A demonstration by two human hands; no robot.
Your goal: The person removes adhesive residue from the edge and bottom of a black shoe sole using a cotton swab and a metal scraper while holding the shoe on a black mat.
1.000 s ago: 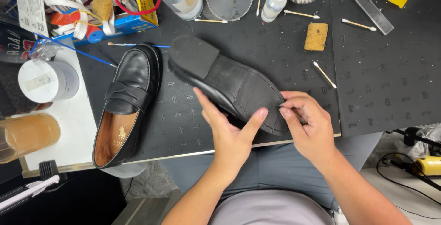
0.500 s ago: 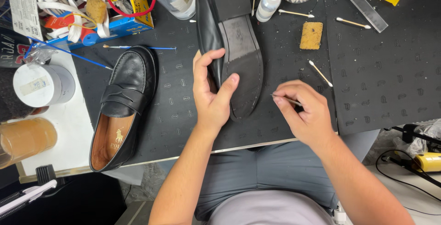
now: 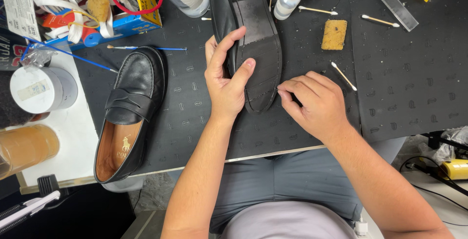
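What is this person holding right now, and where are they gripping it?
The left hand grips an upturned black shoe across the forepart of its sole, thumb on the sole. The right hand pinches something thin at the sole's edge; what it is cannot be told.

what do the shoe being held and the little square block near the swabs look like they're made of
Held shoe: smooth black upper, likely leather; matte sole with stitching along the edge, leather or rubber, unclear. Square block: tan and porous, probably sponge.

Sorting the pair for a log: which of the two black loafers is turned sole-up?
The loafer gripped by the left hand, sole facing the camera; the other loafer lies upright, tan lining showing.
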